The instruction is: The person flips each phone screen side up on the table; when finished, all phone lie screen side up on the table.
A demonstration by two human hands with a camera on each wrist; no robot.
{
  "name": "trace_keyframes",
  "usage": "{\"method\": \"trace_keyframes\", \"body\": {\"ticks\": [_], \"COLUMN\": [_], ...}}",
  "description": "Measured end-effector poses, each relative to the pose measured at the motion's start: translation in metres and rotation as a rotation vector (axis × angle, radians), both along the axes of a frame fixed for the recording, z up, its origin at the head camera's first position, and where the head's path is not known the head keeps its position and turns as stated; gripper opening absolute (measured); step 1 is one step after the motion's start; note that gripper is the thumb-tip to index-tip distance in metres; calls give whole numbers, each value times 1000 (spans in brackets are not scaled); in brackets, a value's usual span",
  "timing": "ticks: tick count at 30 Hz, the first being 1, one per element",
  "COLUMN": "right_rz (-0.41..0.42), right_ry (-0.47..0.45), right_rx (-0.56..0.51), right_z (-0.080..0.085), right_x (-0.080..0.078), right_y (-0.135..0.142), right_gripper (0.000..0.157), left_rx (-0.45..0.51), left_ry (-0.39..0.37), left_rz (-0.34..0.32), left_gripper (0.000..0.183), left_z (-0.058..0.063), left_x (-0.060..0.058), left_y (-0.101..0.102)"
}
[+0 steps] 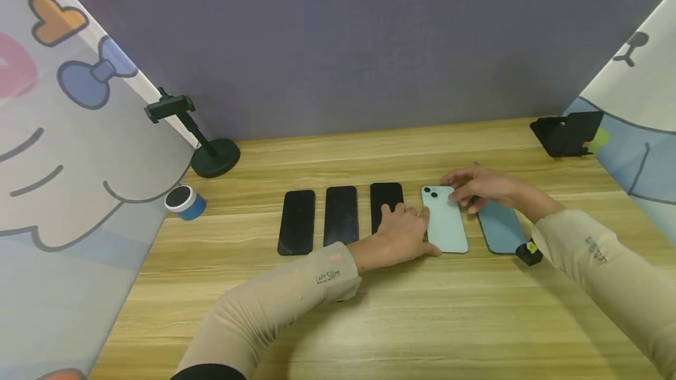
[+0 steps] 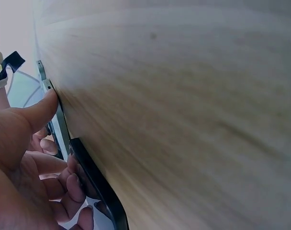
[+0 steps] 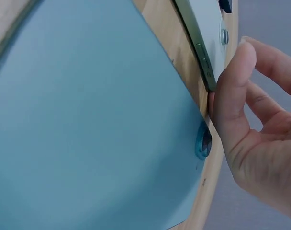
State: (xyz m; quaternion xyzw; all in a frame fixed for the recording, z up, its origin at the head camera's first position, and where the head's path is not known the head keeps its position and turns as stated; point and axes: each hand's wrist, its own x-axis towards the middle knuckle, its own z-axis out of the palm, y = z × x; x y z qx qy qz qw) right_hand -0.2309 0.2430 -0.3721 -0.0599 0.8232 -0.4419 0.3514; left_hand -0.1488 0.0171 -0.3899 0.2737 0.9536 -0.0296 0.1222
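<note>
A pale mint smartphone (image 1: 448, 228) lies back up on the wooden table, its two camera lenses at the far left corner. My left hand (image 1: 398, 234) reaches over the near part of a black-screened phone (image 1: 382, 195). Its thumb is at the mint phone's near edge and its index finger at the left edge. By the far right corner of the mint phone is my right hand (image 1: 488, 186), thumb close against that corner (image 3: 207, 67); contact is hard to tell. Under the right wrist lies a blue phone (image 1: 499, 230), back up.
Two more black-screened phones, one (image 1: 296, 223) and another (image 1: 340, 216), continue the row leftward. A dark green phone stand (image 1: 215, 157) and a blue-and-white tub (image 1: 191, 206) stand at the left. A black folding stand (image 1: 570, 133) sits far right. A grey partition (image 1: 343, 46) backs the table.
</note>
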Motion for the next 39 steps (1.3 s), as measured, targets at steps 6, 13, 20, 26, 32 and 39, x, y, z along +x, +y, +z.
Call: {"method": "trace_keyframes", "body": {"ticks": [6, 13, 20, 26, 32, 39], "right_rz": [-5, -16, -63, -77, -40, -37], "right_ry": [-31, -35, -38, -8, 34, 36], "right_rx": [-23, -40, -76, -81, -22, 22], "right_z": [1, 1, -4, -2, 3, 10], "right_x": [-2, -3, -1, 2, 3, 2], "right_y": [2, 4, 9, 7, 3, -1], "right_gripper": [68, 68, 69, 66, 64, 62], "left_rx": [2, 17, 26, 29, 31, 91], "left_ry": [-5, -11, -18, -34, -64, -88], "left_rz": [-10, -9, -16, -12, -5, -23], "left_gripper": [94, 94, 94, 93, 91, 84], "left_z": [0, 1, 0, 0, 4, 12], "left_x": [0, 0, 0, 0, -1, -4], "left_y": [-1, -2, -2, -3, -6, -6]}}
